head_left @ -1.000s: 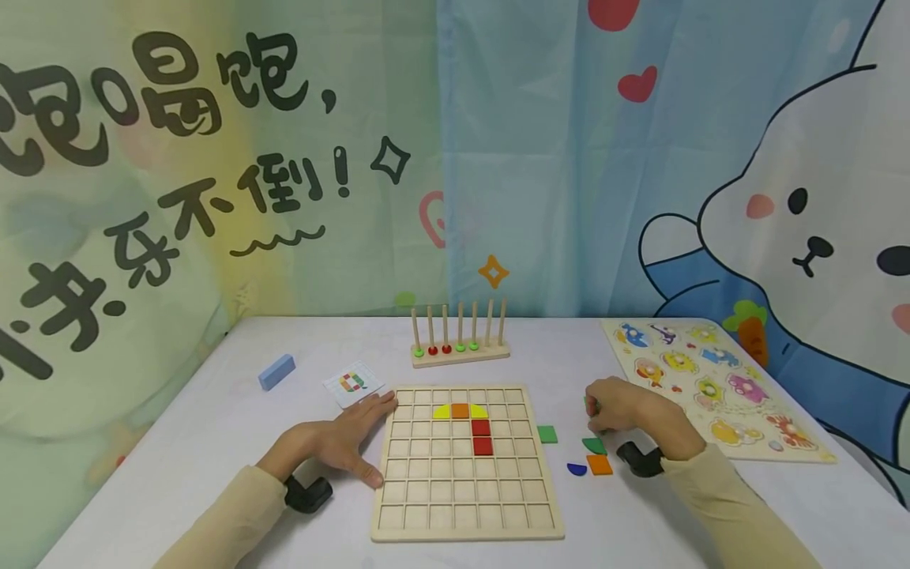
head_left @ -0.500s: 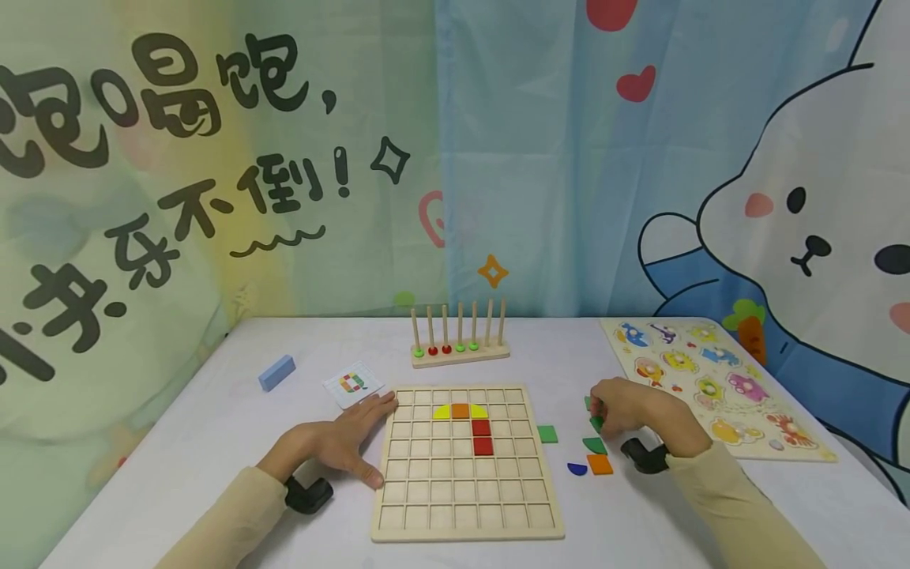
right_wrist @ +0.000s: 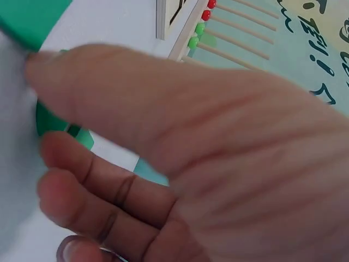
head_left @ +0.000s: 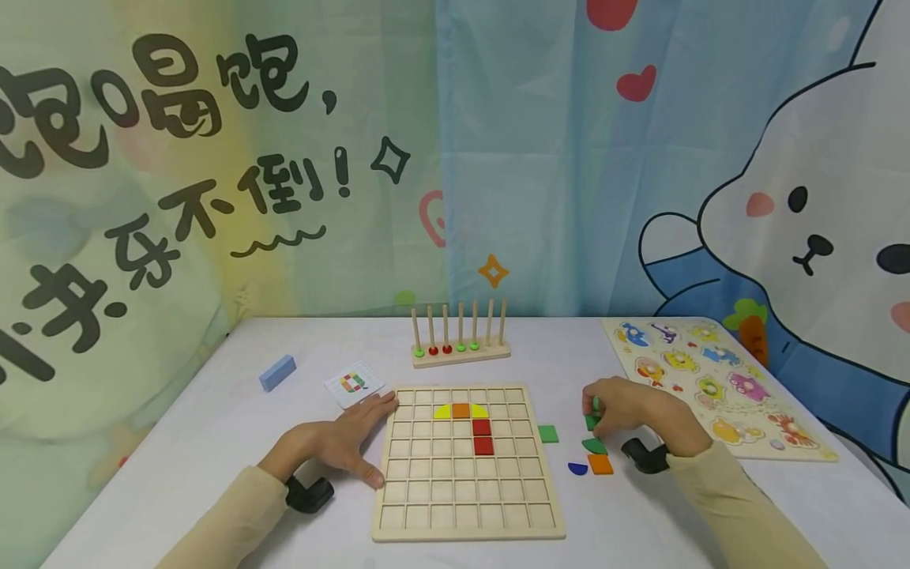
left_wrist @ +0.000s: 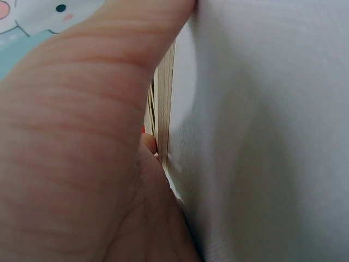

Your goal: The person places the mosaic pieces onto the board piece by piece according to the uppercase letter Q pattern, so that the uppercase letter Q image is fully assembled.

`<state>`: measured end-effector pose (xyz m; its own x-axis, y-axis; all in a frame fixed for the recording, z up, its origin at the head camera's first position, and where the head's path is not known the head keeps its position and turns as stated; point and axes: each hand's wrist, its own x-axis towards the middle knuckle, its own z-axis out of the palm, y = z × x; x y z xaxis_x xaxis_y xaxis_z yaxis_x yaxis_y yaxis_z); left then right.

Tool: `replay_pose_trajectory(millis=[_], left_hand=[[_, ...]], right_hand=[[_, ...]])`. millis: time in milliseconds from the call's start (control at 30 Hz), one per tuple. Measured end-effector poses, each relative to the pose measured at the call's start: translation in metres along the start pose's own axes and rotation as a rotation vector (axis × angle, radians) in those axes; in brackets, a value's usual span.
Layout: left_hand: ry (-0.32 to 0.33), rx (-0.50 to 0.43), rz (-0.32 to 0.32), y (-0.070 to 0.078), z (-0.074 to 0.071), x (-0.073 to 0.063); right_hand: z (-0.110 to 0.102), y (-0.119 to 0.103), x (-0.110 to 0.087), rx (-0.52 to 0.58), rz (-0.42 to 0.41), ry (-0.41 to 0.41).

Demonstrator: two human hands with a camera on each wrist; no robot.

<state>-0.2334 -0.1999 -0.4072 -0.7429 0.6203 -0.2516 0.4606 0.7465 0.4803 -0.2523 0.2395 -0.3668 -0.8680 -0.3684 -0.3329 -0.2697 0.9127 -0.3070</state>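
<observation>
1. I am resting my left grip (head_left: 344, 444) against the left edge of the wooden grid board (head_left: 465, 498), fingers and thumb spreading wide, grasping nothing.
2. My right grip (head_left: 626, 405) is hanging over green pieces (head_left: 591, 422) right of the board; its fingers are curling partway, but I cannot tell whether it is pinching one.
3. Just nearer me, a rounded green piece (head_left: 594, 446), an orange square (head_left: 600, 465) and a blue half-round (head_left: 577, 469) are lying together.
4. A green square (head_left: 548, 434) is lying just beside the board's right edge.
5. On the board, an orange tile (head_left: 461, 410) is sitting between two yellow pieces (head_left: 442, 412); two red squares (head_left: 482, 428) are running down below the right one.
6. A printed card (head_left: 354, 385) is lying on the counter (head_left: 341, 545) near my left fingertips.
</observation>
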Motion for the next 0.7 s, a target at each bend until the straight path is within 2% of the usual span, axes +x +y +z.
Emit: replay_pose_trajectory(millis=[367,700], left_hand=[[-0.003,-0.016,0.003,-0.001,0.0,-0.001],[-0.004,-0.014,-0.001,-0.001,0.0,-0.001]], right_hand=[[0.002,-0.001,0.004,-0.009,-0.04,0.043],[0.003,-0.014,0.006,-0.06,-0.079,0.098]])
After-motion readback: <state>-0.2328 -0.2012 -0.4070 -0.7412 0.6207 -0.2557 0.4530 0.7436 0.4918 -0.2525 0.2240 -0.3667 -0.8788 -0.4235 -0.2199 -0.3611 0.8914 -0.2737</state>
